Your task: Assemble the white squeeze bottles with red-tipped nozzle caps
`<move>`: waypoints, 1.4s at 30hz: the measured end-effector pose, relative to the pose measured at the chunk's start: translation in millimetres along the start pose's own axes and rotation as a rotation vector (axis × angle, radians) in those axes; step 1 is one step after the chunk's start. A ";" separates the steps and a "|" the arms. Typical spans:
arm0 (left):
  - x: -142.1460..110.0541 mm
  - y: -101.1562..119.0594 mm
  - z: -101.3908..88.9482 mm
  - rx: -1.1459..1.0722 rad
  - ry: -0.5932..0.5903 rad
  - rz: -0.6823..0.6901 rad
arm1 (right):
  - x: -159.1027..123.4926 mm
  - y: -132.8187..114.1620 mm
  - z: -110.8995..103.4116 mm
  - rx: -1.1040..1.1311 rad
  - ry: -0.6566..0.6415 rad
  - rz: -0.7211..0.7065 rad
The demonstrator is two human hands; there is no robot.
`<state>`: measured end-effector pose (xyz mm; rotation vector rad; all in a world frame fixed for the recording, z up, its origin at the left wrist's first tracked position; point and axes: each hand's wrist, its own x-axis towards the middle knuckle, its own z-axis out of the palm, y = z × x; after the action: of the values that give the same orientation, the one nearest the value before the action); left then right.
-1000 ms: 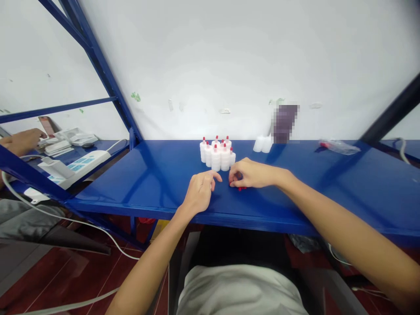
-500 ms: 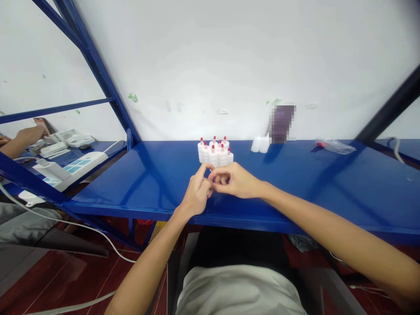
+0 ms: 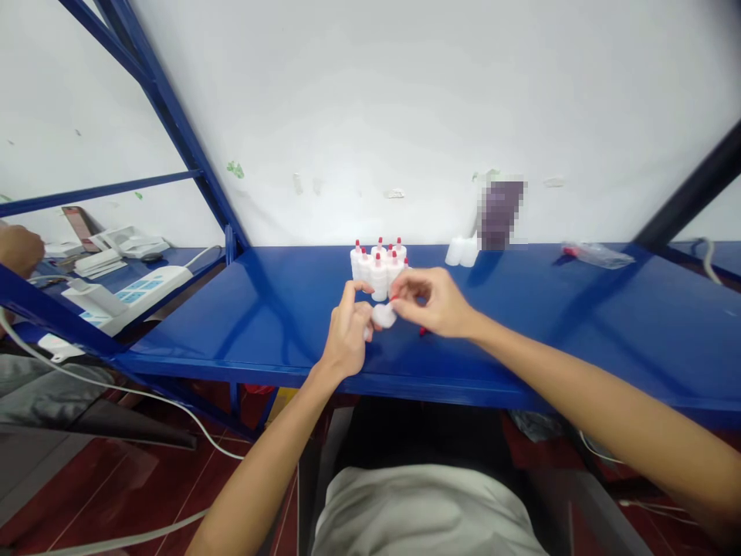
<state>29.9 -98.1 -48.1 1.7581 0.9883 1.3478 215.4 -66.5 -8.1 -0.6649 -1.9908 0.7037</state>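
Tilted between my hands is a small white squeeze bottle (image 3: 383, 315), its upper part pointing to the right. My left hand (image 3: 346, 332) is closed around the bottle's body, which the fingers partly hide. At its tip, the thumb and fingers of my right hand (image 3: 437, 305) pinch a small red cap (image 3: 395, 298). Just behind my hands stands a close group of white bottles with red caps (image 3: 378, 276), all upright. A loose red piece (image 3: 423, 331), probably a cap, lies on the blue table under my right hand.
White bottles without red tips (image 3: 461, 252) stand near the wall, beside a blurred-out purple object (image 3: 501, 216). Farther right lies a clear plastic bag (image 3: 602, 255) with something red inside. A power strip (image 3: 156, 287) and another person's hand (image 3: 20, 249) are beyond the blue frame (image 3: 167, 127) on the left.
My right hand has moved slightly right and up from my left, bringing the bottle and red cap into view. The loose red piece now shows. The other person's hand has moved left.
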 end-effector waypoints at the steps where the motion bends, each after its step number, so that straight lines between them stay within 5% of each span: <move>1: 1.4 -0.1 0.1 0.015 0.019 -0.015 | 2.6 4.0 -7.5 -0.075 0.120 -0.024; 4: 4.5 -1.0 0.6 0.119 0.011 -0.051 | 14.6 22.6 -30.2 -0.330 0.413 -0.004; 7: 5.7 -0.4 2.0 0.195 -0.042 -0.075 | 27.8 43.9 -43.4 -0.481 0.494 0.088; 17: 7.9 3.2 4.4 0.379 -0.085 -0.027 | 32.0 80.8 -61.5 -0.718 0.320 0.273; 25: 4.8 7.6 3.6 0.392 -0.107 0.003 | 30.8 126.7 -58.9 -0.764 -0.080 0.233; 28: 5.0 6.4 3.8 0.354 -0.094 -0.014 | 33.9 123.6 -57.7 -0.763 -0.068 0.249; 34: 4.8 2.0 4.5 0.275 -0.059 -0.114 | 27.6 79.1 -59.3 -0.620 0.296 0.064; 42: 5.6 2.5 3.6 0.358 -0.130 -0.060 | 19.0 64.6 -42.9 -0.573 0.082 -0.085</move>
<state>34.7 -94.6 -44.2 2.0307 1.2561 1.0507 255.6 0.6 -23.6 -0.9151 -2.1373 0.0387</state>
